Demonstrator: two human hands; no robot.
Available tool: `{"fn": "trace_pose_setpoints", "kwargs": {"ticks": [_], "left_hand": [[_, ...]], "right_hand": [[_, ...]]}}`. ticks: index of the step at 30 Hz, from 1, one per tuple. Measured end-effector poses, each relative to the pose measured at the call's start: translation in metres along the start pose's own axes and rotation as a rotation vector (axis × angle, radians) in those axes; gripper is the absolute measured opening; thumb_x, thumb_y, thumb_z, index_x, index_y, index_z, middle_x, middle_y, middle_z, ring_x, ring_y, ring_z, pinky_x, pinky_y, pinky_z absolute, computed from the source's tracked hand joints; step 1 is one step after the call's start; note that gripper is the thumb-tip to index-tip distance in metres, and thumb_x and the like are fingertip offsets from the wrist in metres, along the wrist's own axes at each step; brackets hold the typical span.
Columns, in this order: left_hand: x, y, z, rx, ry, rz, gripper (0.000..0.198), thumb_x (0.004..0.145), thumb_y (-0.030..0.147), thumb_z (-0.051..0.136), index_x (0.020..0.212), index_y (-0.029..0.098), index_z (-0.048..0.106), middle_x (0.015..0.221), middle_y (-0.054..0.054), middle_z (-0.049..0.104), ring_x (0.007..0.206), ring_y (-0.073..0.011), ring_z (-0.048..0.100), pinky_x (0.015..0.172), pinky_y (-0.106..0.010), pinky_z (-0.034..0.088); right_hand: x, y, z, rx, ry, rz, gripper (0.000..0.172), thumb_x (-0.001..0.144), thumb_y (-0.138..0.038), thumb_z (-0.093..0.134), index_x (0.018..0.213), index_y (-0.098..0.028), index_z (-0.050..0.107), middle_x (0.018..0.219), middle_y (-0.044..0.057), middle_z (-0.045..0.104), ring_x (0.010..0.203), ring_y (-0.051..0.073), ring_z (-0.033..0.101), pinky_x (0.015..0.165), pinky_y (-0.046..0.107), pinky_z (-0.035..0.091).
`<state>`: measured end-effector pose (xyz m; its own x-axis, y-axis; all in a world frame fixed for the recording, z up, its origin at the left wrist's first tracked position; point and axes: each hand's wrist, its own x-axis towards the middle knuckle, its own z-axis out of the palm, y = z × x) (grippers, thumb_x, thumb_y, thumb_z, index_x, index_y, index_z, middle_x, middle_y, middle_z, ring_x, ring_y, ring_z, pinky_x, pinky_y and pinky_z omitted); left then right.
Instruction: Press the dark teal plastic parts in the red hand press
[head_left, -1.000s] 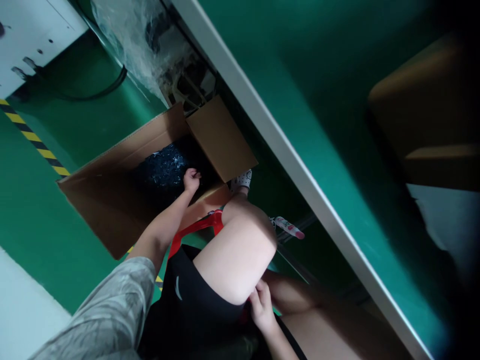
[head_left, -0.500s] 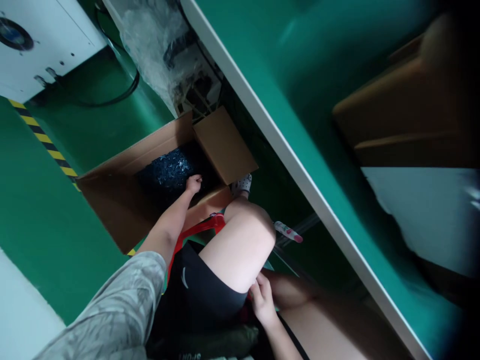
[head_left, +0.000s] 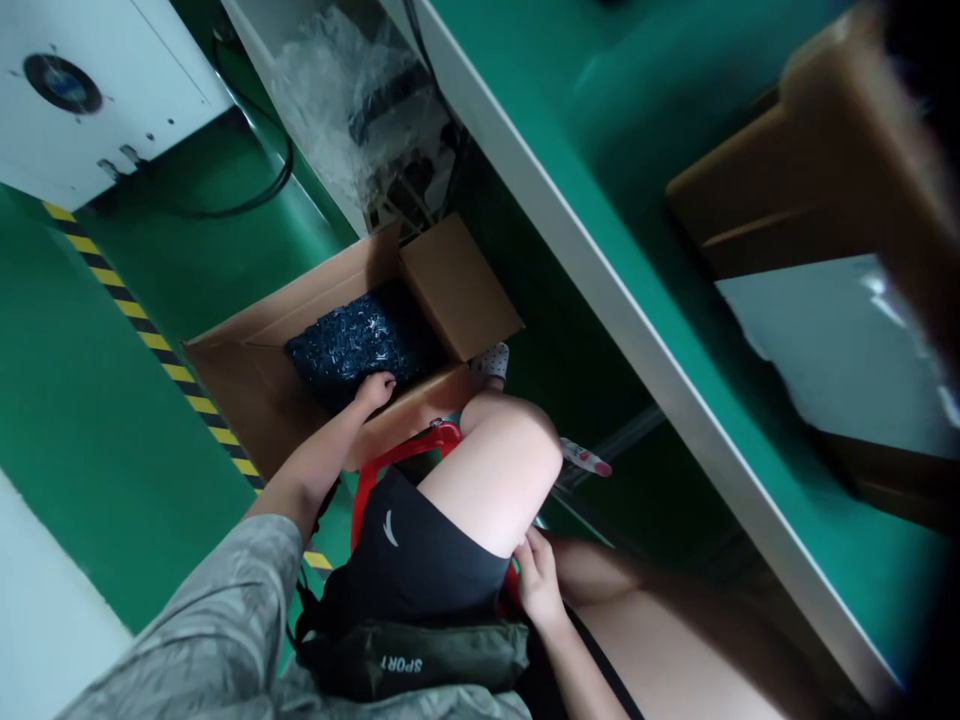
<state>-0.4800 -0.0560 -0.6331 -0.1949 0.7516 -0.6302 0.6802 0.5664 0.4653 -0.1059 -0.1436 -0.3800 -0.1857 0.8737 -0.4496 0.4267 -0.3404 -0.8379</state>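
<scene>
Left hand (head_left: 373, 392) was curled at the edge of dark blue parts (head_left: 352, 345) in a cardboard box (head_left: 247, 395); whether its grip held any was unclear. Right hand (head_left: 538, 580) was half-closed beside the left thigh (head_left: 502, 480); its grip could not be told.

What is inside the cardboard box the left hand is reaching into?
The cardboard box holds a heap of small dark blue pieces, with the left hand at its edge. Anything beneath the heap, including the box floor, is covered.
</scene>
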Motion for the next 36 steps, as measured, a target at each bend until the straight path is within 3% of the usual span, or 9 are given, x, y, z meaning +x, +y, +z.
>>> {"fn": "trace_pose_setpoints", "kwargs": {"ticks": [8, 12, 15, 22, 27, 33, 36], "left_hand": [[0.035, 0.042, -0.003, 0.219, 0.066, 0.129, 0.039, 0.091, 0.022, 0.055, 0.127, 0.019, 0.071, 0.149, -0.014, 0.055, 0.141, -0.0323, 0.044, 0.121, -0.047, 0.035], [0.049, 0.051, -0.008, 0.303, 0.116, 0.131, 0.048, 0.091, 0.021, 0.05, 0.137, 0.017, 0.063, 0.158, -0.015, 0.043, 0.146, -0.0352, 0.034, 0.121, -0.052, 0.029], [0.058, 0.051, -0.014, 0.342, 0.136, 0.102, 0.056, 0.091, 0.021, 0.048, 0.146, 0.013, 0.053, 0.157, -0.019, 0.043, 0.143, -0.0377, 0.036, 0.118, -0.053, 0.031], [0.065, 0.048, -0.024, 0.372, 0.097, 0.155, 0.056, 0.092, 0.021, 0.045, 0.147, 0.015, 0.053, 0.156, -0.019, 0.043, 0.144, -0.0376, 0.035, 0.12, -0.052, 0.027], [0.065, 0.049, -0.019, 0.389, 0.069, 0.171, 0.052, 0.092, 0.021, 0.045, 0.142, 0.014, 0.059, 0.154, -0.019, 0.046, 0.144, -0.0367, 0.035, 0.121, -0.05, 0.026], [0.061, 0.051, -0.013, 0.383, 0.105, 0.154, 0.052, 0.095, 0.022, 0.042, 0.144, 0.01, 0.055, 0.149, -0.019, 0.052, 0.14, -0.0345, 0.039, 0.118, -0.047, 0.031], [0.059, 0.052, -0.015, 0.378, 0.137, 0.146, 0.052, 0.097, 0.024, 0.038, 0.145, 0.013, 0.055, 0.15, -0.016, 0.052, 0.139, -0.0329, 0.039, 0.117, -0.047, 0.033]], "right_hand": [[0.004, -0.004, -0.006, -0.021, -0.03, 0.018, 0.052, 0.097, -0.062, 0.05, 0.083, -0.017, 0.074, 0.07, 0.007, 0.069, 0.065, 0.022, 0.062, 0.067, 0.034, 0.058], [0.005, -0.004, -0.008, -0.02, -0.046, 0.021, 0.052, 0.098, -0.06, 0.05, 0.089, -0.016, 0.077, 0.075, 0.009, 0.074, 0.068, 0.024, 0.067, 0.066, 0.034, 0.06], [0.004, -0.002, -0.01, -0.063, -0.01, 0.016, 0.053, 0.099, -0.06, 0.05, 0.09, -0.016, 0.078, 0.077, 0.01, 0.075, 0.069, 0.025, 0.069, 0.063, 0.033, 0.059], [0.004, -0.001, -0.013, -0.057, -0.043, 0.027, 0.054, 0.099, -0.061, 0.049, 0.092, -0.017, 0.079, 0.077, 0.01, 0.075, 0.067, 0.024, 0.069, 0.062, 0.033, 0.058], [0.001, 0.007, -0.015, -0.082, -0.044, 0.026, 0.055, 0.1, -0.063, 0.047, 0.093, -0.018, 0.079, 0.08, 0.011, 0.075, 0.069, 0.025, 0.069, 0.065, 0.034, 0.058], [-0.006, 0.021, -0.017, -0.187, 0.078, -0.038, 0.052, 0.099, -0.061, 0.051, 0.1, -0.018, 0.079, 0.089, 0.013, 0.079, 0.078, 0.028, 0.074, 0.07, 0.037, 0.061], [-0.006, 0.021, -0.017, -0.162, 0.023, -0.027, 0.055, 0.1, -0.062, 0.048, 0.1, -0.017, 0.079, 0.088, 0.013, 0.078, 0.076, 0.027, 0.073, 0.07, 0.036, 0.061]]}}
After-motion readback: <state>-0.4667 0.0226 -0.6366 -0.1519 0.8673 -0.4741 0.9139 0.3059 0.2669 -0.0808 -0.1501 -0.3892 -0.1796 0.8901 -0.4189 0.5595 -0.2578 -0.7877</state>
